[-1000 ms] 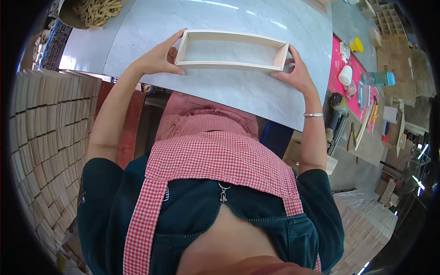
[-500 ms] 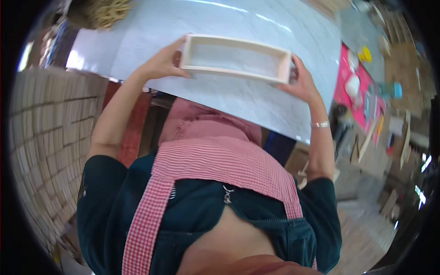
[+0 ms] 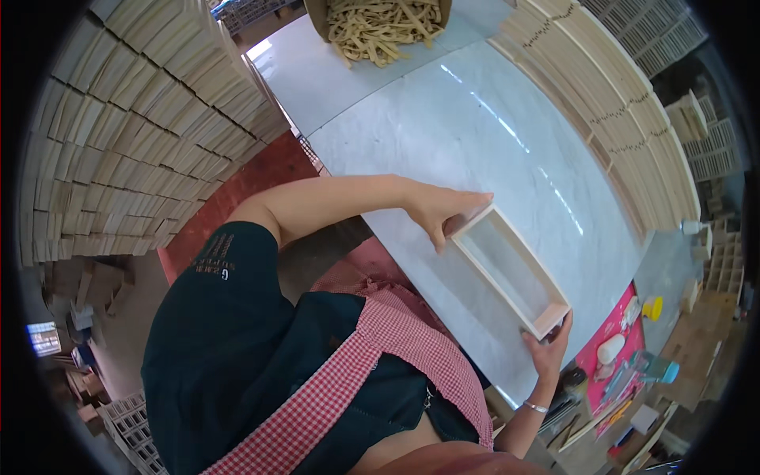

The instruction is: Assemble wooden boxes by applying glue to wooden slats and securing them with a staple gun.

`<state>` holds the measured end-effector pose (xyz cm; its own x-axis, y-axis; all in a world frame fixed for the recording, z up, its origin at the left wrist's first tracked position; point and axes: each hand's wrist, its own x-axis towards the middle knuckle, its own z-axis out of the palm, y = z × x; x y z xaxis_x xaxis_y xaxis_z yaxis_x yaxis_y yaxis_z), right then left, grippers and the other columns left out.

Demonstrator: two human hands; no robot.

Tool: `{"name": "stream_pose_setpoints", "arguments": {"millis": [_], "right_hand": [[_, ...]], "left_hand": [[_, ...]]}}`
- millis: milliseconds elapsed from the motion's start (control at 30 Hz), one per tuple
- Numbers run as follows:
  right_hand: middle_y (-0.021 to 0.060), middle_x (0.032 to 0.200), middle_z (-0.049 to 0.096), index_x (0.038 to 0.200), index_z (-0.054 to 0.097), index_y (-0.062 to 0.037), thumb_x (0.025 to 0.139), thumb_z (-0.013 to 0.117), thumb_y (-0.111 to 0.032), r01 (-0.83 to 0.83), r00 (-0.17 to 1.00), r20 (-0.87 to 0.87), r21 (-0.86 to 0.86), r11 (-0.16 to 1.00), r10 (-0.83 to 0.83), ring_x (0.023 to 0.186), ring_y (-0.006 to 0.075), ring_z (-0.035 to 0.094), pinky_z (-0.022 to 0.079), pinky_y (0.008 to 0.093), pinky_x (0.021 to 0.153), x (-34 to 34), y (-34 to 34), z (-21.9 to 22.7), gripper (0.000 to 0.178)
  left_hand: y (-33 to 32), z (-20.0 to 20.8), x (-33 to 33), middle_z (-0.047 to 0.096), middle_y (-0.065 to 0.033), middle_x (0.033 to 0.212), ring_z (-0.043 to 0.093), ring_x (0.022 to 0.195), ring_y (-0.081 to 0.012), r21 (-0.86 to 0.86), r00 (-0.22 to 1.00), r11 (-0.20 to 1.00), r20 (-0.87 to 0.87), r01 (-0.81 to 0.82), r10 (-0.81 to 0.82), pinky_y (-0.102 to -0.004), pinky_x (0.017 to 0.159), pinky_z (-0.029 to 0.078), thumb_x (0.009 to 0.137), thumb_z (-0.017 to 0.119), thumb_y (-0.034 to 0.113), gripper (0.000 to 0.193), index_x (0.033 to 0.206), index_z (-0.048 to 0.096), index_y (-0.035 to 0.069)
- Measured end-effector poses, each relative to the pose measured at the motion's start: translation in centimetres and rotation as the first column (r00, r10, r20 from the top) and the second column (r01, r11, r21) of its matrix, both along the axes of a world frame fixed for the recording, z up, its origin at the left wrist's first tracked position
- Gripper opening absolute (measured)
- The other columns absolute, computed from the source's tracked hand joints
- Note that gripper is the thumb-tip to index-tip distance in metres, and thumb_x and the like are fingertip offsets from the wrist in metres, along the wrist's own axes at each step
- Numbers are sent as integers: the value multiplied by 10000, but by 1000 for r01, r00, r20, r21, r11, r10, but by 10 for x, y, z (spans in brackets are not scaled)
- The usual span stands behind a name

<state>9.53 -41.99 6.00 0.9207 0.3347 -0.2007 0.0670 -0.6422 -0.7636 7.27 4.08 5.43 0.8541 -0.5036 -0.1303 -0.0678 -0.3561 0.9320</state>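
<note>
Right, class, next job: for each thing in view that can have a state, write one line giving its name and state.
Wooden frame: held at both ends; lifted or resting, unclear.
Left hand: gripping the frame's far end.
Right hand: gripping its near end.
Tabletop: glossy, reflecting light.
Container: open, loaded with loose wooden strips.
Bottle: lidded.
Bracelet: worn.
Apron: worn.
Left-side wood pieces: stacked in tiers.

Smooth, matt wood frame (image 3: 524, 257) just past three o'clock! Glossy tabletop (image 3: 443, 127) gleaming at one, soft cloth apron (image 3: 427, 336) at five, shiny metal bracelet (image 3: 536, 408), rough-faced wood stacks (image 3: 142, 119) at ten.
</note>
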Motion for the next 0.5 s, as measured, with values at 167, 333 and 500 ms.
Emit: {"name": "stream_pose_setpoints", "arguments": {"millis": [167, 333, 500], "right_hand": [[173, 1334, 539, 1583, 269, -36, 671, 842, -38, -28, 1000, -6, -92, 995, 28, 918, 234, 570, 506, 334, 827, -2, -2, 11, 1077], [176, 1414, 528, 1591, 269, -45, 677, 826, -47, -3, 1000, 3, -50, 999, 3, 970, 229, 582, 506, 314, 838, -11, -4, 13, 1071], [156, 1401, 556, 1573, 317, -39, 765, 784, -52, 132, 991, 28, 31, 991, -133, 963, 211, 588, 510, 317, 842, -34, -23, 16, 933]], "left_hand": [[146, -28, 69, 616, -144, 1291, 687, 929, -299, 454, 715, 695, 688, -557, 124, -378, 799, 586, 799, 764, 87, 729, 1467, 473, 53], [246, 4, 94, 673, -107, 1016, 675, 959, -310, 727, 708, -74, 683, -683, 177, -397, 770, 576, 900, 592, 103, 217, 1058, 731, 53], [215, 10, 78, 692, -119, 1003, 678, 822, -263, 435, 457, 222, 888, -873, 54, -363, 732, 568, 895, 637, 104, 152, 946, 760, 31]]}}
